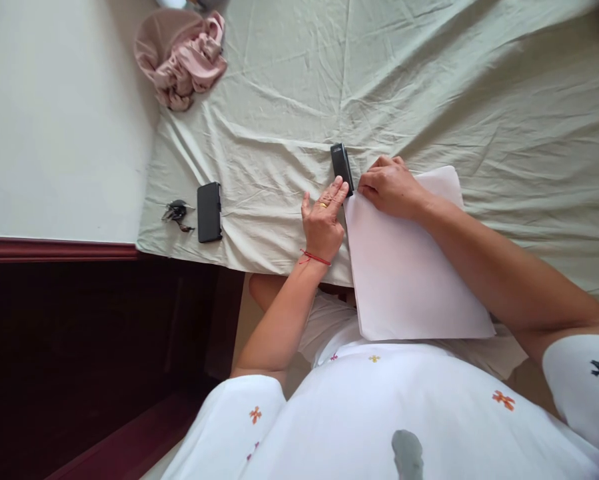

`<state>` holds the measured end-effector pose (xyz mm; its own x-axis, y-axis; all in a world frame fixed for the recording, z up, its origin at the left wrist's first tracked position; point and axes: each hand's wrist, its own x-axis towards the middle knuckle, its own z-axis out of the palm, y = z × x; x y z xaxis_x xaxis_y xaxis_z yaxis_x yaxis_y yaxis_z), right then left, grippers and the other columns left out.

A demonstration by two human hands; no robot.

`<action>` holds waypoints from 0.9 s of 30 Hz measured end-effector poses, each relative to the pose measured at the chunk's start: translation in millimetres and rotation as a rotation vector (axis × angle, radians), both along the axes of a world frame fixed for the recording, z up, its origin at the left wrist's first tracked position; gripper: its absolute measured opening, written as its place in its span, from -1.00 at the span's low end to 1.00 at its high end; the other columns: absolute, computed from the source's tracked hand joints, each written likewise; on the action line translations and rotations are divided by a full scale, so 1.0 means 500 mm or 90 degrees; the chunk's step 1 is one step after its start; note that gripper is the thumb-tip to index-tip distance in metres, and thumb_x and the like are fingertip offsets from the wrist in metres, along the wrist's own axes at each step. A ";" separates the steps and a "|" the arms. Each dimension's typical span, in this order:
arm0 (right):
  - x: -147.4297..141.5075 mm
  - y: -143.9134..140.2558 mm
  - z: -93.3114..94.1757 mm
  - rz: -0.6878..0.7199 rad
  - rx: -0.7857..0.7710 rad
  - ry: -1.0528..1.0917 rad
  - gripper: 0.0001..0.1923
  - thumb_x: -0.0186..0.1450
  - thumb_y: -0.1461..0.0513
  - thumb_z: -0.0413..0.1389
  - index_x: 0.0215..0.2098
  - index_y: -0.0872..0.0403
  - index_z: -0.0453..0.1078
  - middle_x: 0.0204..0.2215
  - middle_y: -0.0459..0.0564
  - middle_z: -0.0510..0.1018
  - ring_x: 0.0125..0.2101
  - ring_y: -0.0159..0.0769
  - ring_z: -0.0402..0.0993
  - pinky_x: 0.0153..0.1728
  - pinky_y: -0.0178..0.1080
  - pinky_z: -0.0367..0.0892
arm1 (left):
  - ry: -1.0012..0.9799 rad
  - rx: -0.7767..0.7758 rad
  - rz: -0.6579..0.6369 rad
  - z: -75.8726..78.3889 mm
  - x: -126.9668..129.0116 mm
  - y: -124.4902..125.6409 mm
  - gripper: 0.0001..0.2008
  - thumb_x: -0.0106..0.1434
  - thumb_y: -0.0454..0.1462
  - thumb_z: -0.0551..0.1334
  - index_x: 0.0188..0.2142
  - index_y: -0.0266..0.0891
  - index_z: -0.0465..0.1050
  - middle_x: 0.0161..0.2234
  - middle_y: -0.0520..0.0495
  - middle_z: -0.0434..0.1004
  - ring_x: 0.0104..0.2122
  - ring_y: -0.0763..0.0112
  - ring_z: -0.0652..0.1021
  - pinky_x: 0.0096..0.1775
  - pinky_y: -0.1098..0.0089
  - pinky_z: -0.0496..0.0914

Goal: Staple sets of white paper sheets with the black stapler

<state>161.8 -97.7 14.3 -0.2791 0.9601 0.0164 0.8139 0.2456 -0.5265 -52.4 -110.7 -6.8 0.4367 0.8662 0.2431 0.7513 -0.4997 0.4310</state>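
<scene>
Remotely, I rest the left hand, fingers extended, on the stapler while the curled right hand seemingly pinches the paper steady.

My left grip hides the near end of the stapler, its lettering illegible; my right grip covers some paper. The cloth runs out of view.
</scene>
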 end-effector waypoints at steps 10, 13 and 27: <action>0.006 -0.007 -0.017 0.000 0.048 0.038 -0.70 0.48 0.17 -0.04 -0.29 -0.01 0.50 -0.18 0.14 0.71 0.09 0.09 0.44 0.15 0.13 0.15 | 0.003 0.083 -0.036 0.020 -0.052 0.012 -0.39 0.40 -0.38 0.09 0.41 -0.08 0.38 0.45 -0.07 0.42 0.52 0.31 0.30 0.53 0.09 0.13; 0.009 -0.006 -0.025 0.001 0.059 0.058 -0.67 0.49 0.15 -0.05 -0.32 -0.04 0.50 -0.22 0.10 0.70 0.07 0.10 0.45 0.12 0.12 0.16 | -0.044 0.150 0.104 0.021 -0.153 -0.013 -0.48 0.46 -0.27 0.13 0.38 -0.19 0.40 0.40 -0.17 0.48 0.47 0.27 0.36 0.51 0.14 0.18; 0.014 -0.005 -0.013 0.014 0.019 0.088 -0.65 0.50 0.10 -0.04 -0.29 0.02 0.51 -0.19 0.22 0.69 0.05 0.12 0.40 0.09 0.13 0.15 | 0.001 -0.158 0.810 -0.137 -0.521 -0.150 -0.82 0.45 -0.31 0.22 -0.07 -0.32 0.58 -0.03 -0.29 0.62 0.05 0.04 0.62 0.15 -0.04 0.53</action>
